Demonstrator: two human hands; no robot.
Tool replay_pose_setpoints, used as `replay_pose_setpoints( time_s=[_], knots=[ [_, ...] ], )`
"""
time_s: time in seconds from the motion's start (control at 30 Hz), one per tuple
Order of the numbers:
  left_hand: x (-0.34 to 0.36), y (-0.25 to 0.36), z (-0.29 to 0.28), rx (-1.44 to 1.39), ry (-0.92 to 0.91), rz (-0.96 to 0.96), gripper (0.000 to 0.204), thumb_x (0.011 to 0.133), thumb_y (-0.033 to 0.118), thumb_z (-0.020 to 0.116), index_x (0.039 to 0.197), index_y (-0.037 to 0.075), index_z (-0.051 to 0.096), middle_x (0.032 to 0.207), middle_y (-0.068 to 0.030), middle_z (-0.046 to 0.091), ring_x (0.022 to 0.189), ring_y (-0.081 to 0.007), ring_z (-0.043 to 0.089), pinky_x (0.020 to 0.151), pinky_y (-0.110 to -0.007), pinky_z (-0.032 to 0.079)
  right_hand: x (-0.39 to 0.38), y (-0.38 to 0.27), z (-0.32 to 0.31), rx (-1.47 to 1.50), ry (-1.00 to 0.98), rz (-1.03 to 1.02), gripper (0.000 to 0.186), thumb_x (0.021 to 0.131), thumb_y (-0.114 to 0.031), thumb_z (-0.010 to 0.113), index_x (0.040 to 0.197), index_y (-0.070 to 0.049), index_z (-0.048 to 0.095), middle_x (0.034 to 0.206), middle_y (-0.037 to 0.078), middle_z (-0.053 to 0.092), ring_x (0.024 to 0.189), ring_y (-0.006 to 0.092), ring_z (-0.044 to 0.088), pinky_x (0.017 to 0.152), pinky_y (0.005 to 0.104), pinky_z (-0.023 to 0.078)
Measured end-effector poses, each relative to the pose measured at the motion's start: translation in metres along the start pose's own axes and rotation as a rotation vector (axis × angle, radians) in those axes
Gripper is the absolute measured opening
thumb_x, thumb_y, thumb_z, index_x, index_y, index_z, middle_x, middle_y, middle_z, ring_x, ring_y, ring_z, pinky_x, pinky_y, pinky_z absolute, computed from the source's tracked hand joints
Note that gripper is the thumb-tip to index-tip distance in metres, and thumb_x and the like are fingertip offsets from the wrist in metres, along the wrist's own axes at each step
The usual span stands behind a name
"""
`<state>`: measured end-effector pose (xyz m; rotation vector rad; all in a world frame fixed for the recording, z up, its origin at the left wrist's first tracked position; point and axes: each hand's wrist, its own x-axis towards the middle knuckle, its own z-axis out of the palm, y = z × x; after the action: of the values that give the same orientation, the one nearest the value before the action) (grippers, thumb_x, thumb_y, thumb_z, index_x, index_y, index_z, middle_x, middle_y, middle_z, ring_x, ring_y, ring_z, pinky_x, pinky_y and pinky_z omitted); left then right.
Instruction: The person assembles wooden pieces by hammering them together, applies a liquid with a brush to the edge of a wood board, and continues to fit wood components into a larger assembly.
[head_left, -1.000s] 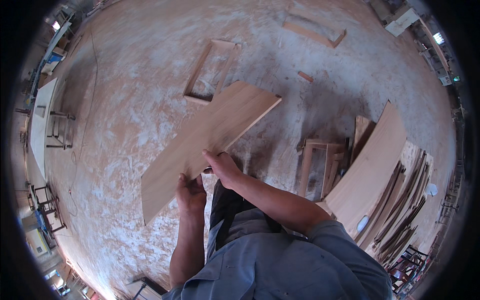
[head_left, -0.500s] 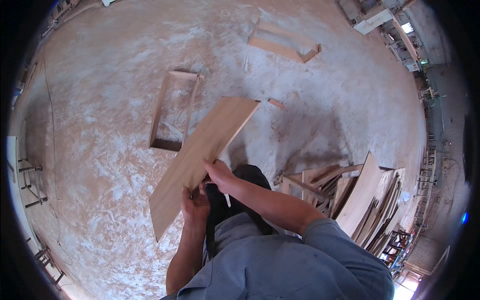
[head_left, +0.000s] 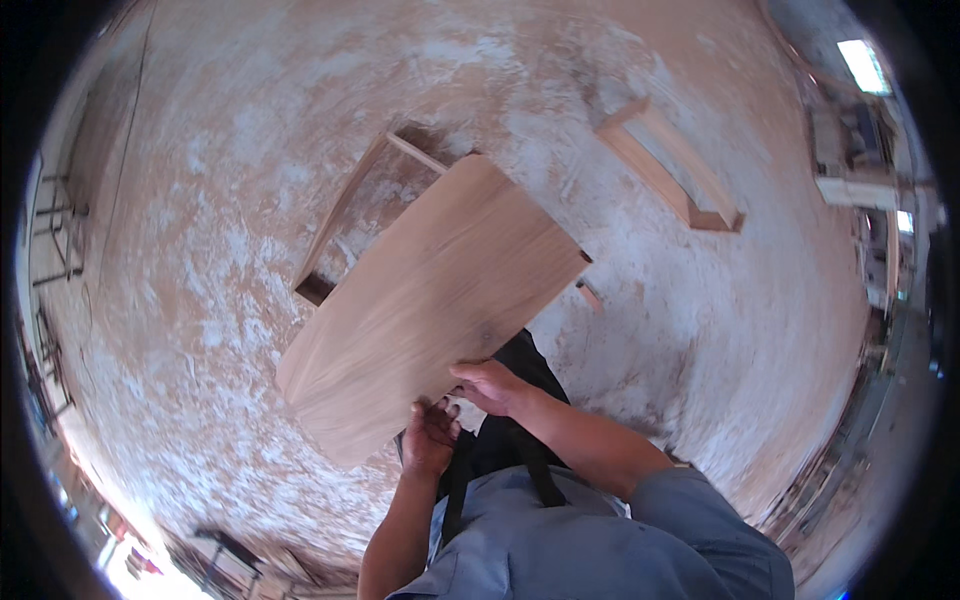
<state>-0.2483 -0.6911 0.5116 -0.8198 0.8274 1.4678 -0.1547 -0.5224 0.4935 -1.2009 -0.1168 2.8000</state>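
A wide, flat wooden board (head_left: 430,290) slants across the middle in front of me, its grain running lengthwise. My left hand (head_left: 430,440) grips its near edge, with the thumb on top and fingers curled beneath. Just to the right, my right hand (head_left: 490,386) holds the same edge, thumb over the upper face. The board hides part of both hands' fingers. A small dark knot shows on the surface near my right hand, and the far right corner has a dark spot.
A rectangular wooden frame (head_left: 345,200) lies on the floor, partly covered from view by the board. Another wooden frame (head_left: 655,165) lies at the far right. A small wood offcut (head_left: 590,296) is beside the board's right corner. Metal stands (head_left: 60,240) line the left.
The board has tilted so its broad face shows much more fully. Both hands keep hold of its edge. My view has swung left, and the wood pile at right has left the picture.
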Motion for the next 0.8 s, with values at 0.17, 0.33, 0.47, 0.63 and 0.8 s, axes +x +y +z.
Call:
replay_pose_setpoints(
  time_s=[0.17,0.33,0.47,0.63,0.8],
  knots=[
    [0.016,-0.041,0.053,0.272,0.222,-0.222,0.047,0.103,0.037,0.046,0.134,0.001,0.044,0.112,-0.0162,0.064,0.098,-0.0311,0.066,0.078,-0.039,0.053,-0.004,-0.061,-0.055,-0.159,-0.027,-0.025,0.035,0.096,-0.009,0.057,0.131,-0.005,0.054,0.128,0.010,0.060,0.118,0.0241,0.058,0.102,0.0412,0.046],
    [0.011,-0.034,0.105,0.771,0.290,-0.019,0.023,0.100,0.017,0.056,0.113,-0.001,0.063,0.090,-0.0074,0.069,0.081,-0.0135,0.064,0.067,-0.027,0.050,-0.017,-0.133,-0.075,-0.211,0.070,0.079,0.034,0.095,-0.005,0.058,0.129,-0.004,0.055,0.125,0.010,0.061,0.110,0.0234,0.061,0.098,0.0445,0.049],
    [0.025,0.003,0.133,1.126,0.389,0.497,0.028,0.094,0.025,0.063,0.114,0.007,0.069,0.093,-0.0189,0.071,0.086,-0.0303,0.072,0.077,-0.037,0.055,-0.022,-0.165,-0.082,-0.223,0.210,0.129,0.035,0.095,-0.008,0.058,0.130,-0.004,0.054,0.125,0.011,0.061,0.113,0.0257,0.059,0.098,0.0460,0.050],
    [0.025,-0.003,0.142,1.339,0.274,0.437,0.026,0.093,0.026,0.063,0.111,0.008,0.069,0.093,-0.0184,0.071,0.089,-0.0354,0.069,0.078,-0.042,0.056,-0.023,-0.168,-0.098,-0.196,0.459,0.136,0.042,0.097,-0.009,0.056,0.137,-0.005,0.045,0.129,0.015,0.057,0.115,0.0301,0.058,0.096,0.0505,0.051],
    [0.090,0.020,0.106,1.515,0.343,0.367,0.028,0.095,0.029,0.060,0.113,0.009,0.069,0.097,-0.0189,0.071,0.090,-0.0361,0.069,0.078,-0.043,0.055,-0.005,-0.158,-0.124,-0.156,0.484,0.161,0.045,0.097,-0.011,0.056,0.138,-0.007,0.040,0.130,0.016,0.054,0.115,0.0305,0.059,0.094,0.0522,0.053]
  ],
)
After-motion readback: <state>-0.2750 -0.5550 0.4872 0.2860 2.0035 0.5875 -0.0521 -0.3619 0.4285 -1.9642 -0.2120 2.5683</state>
